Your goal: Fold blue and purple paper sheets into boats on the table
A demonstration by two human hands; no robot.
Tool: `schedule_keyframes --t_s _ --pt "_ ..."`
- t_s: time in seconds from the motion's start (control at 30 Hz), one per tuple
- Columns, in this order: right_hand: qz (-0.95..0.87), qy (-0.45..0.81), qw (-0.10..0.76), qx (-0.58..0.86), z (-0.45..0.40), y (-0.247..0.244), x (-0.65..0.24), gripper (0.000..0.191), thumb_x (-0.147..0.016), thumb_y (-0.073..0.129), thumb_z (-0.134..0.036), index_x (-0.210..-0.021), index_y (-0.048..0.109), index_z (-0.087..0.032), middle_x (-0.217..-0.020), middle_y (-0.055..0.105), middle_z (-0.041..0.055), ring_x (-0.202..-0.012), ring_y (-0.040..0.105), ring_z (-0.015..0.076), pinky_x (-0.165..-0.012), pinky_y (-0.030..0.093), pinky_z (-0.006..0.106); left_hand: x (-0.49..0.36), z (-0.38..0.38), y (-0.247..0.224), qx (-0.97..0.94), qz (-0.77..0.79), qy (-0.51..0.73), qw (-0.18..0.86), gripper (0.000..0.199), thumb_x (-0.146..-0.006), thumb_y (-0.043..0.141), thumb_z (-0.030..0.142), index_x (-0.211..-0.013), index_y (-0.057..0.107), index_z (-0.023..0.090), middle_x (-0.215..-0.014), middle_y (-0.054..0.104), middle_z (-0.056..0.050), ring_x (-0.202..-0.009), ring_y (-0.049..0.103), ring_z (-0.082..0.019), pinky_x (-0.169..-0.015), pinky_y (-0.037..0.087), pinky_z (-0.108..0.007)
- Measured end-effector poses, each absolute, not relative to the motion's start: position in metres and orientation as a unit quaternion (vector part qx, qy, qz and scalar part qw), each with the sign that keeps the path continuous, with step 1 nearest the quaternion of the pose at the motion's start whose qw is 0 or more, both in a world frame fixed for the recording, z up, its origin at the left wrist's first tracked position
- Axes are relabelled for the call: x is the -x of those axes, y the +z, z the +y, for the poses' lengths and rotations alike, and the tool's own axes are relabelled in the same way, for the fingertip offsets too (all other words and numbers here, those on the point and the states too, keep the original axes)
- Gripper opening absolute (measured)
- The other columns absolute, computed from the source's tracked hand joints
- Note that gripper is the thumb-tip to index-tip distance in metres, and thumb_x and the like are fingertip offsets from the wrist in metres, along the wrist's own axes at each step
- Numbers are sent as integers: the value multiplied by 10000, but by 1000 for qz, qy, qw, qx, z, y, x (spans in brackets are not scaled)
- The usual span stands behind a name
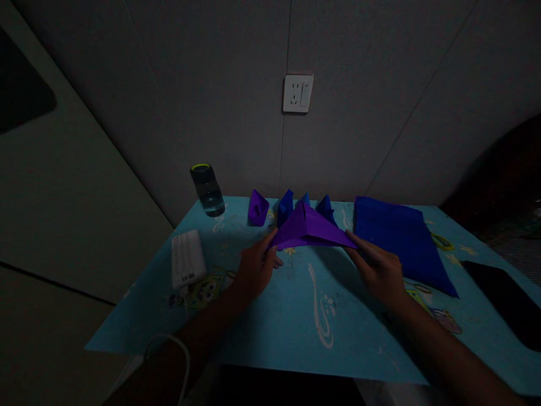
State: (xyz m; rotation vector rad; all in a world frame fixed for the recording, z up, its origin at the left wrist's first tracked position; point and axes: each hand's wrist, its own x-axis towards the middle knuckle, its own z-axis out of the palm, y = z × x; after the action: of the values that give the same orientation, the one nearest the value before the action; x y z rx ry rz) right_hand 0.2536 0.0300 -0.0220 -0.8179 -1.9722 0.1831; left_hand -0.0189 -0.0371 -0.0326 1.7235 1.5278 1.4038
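A folded sheet of purple paper (308, 225), peaked in the middle and wide at its base, is held up over the table between my two hands. My left hand (257, 264) pinches its left corner, and my right hand (376, 268) grips the right corner. Behind the paper stand several small folded paper boats: a purple paper boat (257, 208) at the left and a dark blue paper boat (285, 206) beside it. Another blue paper boat (326, 208) shows at the right, partly hidden by the held paper.
A stack of blue paper (393, 237) lies at the right, near yellow-green scissors handles (442, 241) and a black phone-like slab (505, 301). At the left are a water bottle (208, 190) and a white power bank (188, 258) with a cable. A wall socket (298, 93) is above the light blue table (279, 332).
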Motion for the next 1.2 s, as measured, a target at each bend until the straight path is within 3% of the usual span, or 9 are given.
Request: schedule_keyframes --t_s 0.13,0.27,0.43,0.57,0.73,0.83,0.93,1.03,1.2 --pt "-822 35 493 285 21 -25 -238 452 -919 615 -137 -1349 601 -273 -1098 769 63 -867 760 197 -744 601 279 12 -35 -37 -619 545 502 260 403 -990 406 338 -1292 593 149 -684 748 -21 -579 727 -158 -619 586 -267" --pt "-843 -17 496 205 13 -25 -219 521 -922 584 -98 -1413 527 -264 -1150 746 103 -1009 727 227 -838 589 363 -1 -35 -42 -583 497 534 357 378 -979 438 416 -1165 615 139 -846 764 -64 -746 764 -217 -649 618 -309" --pt "-874 -45 453 168 3 -28 -199 416 -918 617 -172 -1321 600 -277 -1316 653 140 -1169 627 278 -904 543 473 -14 -46 -39 -588 432 523 441 270 -950 526 362 -1087 651 166 -988 755 -75 -917 727 -230 -836 590 -368" --pt "-882 -21 441 163 -2 -32 -193 442 -922 592 -163 -1347 570 -284 -1373 605 143 -1204 578 287 -938 505 504 -14 -53 -31 -597 349 525 497 355 -900 598 388 -1164 624 153 -1147 714 -113 -1044 678 -256 -920 549 -387" --pt "-910 13 381 161 -3 -30 -192 367 -944 568 -245 -1309 600 -231 -1423 545 166 -1233 542 303 -977 467 530 -14 -48 -30 -565 456 532 436 378 -917 555 477 -1056 646 137 -961 745 -95 -904 707 -239 -839 569 -369" --pt "-900 88 390 176 0 -28 -195 322 -975 515 -274 -1271 638 -241 -1388 566 149 -1248 537 289 -1004 457 515 -13 -45 -35 -544 468 513 472 451 -934 478 544 -1034 619 127 -713 707 -46 -598 696 -198 -580 578 -319" --pt "-842 238 430 224 5 -25 -201 318 -1008 459 -341 -1222 672 -243 -1314 606 133 -1218 567 266 -999 473 460 -8 -43 -40 -561 486 505 441 432 -974 406 489 -1041 625 123 -574 600 21 -411 574 -126 -422 459 -232" --pt "-754 409 439 267 9 -26 -207 439 -994 427 -528 -1105 700 -202 -1148 674 116 -1052 638 241 -909 517 385 0 -41 -43 -630 492 494 340 373 -968 411 278 -1265 609 169 -627 565 32 -479 524 -103 -504 450 -226" --pt "-630 563 419 333 10 -33 -207 531 -886 504 -692 -836 643 -182 -735 649 22 -686 610 171 -681 524 301 8 -39 -42 -677 508 491 208 537 -870 426 111 -1362 580 264 -1070 578 -73 -935 584 -200 -836 510 -357"
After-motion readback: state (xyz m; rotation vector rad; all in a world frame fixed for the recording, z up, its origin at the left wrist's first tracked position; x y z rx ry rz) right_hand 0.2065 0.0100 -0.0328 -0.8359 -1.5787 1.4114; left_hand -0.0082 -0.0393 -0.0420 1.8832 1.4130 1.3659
